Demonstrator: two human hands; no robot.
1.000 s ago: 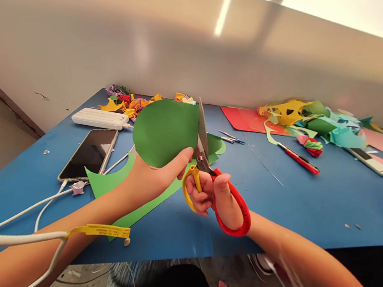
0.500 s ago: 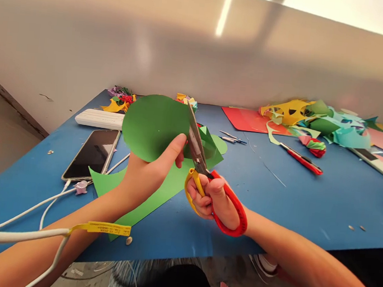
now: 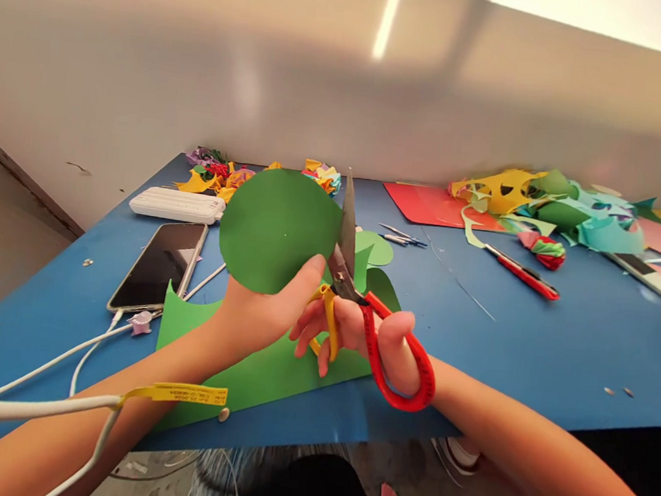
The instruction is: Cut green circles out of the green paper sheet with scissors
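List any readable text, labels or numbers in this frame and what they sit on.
No text here can be read.
Yellow cable tag: a line of dark print, too small and blurred to read.
Phone: screen dark, no text.
White power bank: no marking visible.
Scissors in the right hand: no brand visible.
Green paper circle in the left hand: blank.

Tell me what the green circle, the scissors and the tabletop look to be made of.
Green circle: thin matte paper or card; it stands stiff in the left hand.
Scissors: shiny grey blades, likely steel; glossy red and yellow handles, probably plastic, in the right hand.
Tabletop: smooth blue surface with a soft sheen, perhaps laminate.
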